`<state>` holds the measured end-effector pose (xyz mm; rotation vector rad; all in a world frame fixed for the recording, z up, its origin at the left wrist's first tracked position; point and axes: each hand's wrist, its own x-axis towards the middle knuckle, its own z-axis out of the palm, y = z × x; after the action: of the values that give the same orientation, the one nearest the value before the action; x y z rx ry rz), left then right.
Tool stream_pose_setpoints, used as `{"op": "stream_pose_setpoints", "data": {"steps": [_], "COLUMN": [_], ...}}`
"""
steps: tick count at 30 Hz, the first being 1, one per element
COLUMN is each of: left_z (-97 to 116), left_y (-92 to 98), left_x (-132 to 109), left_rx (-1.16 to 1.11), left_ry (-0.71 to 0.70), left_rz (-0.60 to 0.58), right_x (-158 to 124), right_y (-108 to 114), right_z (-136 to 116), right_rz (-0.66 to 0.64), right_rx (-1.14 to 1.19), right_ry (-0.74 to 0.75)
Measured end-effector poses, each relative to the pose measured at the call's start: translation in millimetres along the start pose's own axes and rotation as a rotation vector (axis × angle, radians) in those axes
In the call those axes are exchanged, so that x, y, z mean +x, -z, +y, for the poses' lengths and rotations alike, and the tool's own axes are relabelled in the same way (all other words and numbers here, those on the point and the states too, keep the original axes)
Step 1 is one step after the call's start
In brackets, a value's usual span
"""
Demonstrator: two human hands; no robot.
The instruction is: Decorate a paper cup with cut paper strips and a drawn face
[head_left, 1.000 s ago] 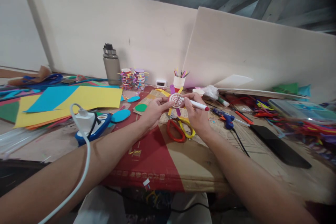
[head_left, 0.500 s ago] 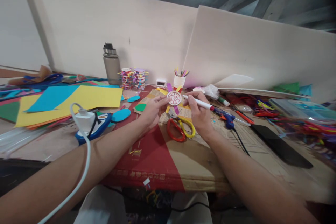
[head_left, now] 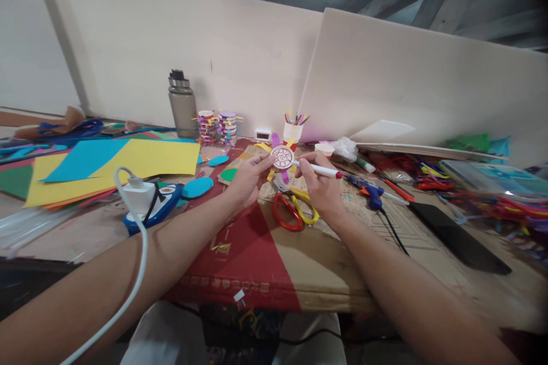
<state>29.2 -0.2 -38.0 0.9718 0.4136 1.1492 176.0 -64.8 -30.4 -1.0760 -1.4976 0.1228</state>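
My left hand pinches a small round white paper disc with a red drawing on it and coloured paper strips sticking out around its rim. It is held up above the table. My right hand grips a white marker with a red cap end, its tip touching the disc's right side. Red and yellow scissors lie on the cardboard just below both hands.
A grey water bottle, stacks of finished discs and a cup of strips stand at the back. Coloured paper sheets and a white charger with cable lie left. A blue glue gun and a black phone lie right.
The disc shifted slightly up and left in my left hand. The marker lifted away from the disc, then came back to touch its right edge.
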Motion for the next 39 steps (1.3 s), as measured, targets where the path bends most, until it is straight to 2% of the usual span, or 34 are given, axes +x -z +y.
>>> {"op": "stream_pose_setpoints", "data": {"steps": [17, 39], "left_z": [-3.7, -7.6], "left_y": [4.5, 5.2], "left_x": [2.9, 2.2], "left_rx": [0.034, 0.116], "left_ry": [-0.027, -0.053], "left_rz": [-0.021, -0.049], "right_x": [0.8, 1.3], "right_y": [-0.6, -0.5], "right_z": [-1.7, 3.8], "right_rz": [0.058, 0.07], "right_rx": [-0.024, 0.004], "right_ry": [-0.002, 0.017]}}
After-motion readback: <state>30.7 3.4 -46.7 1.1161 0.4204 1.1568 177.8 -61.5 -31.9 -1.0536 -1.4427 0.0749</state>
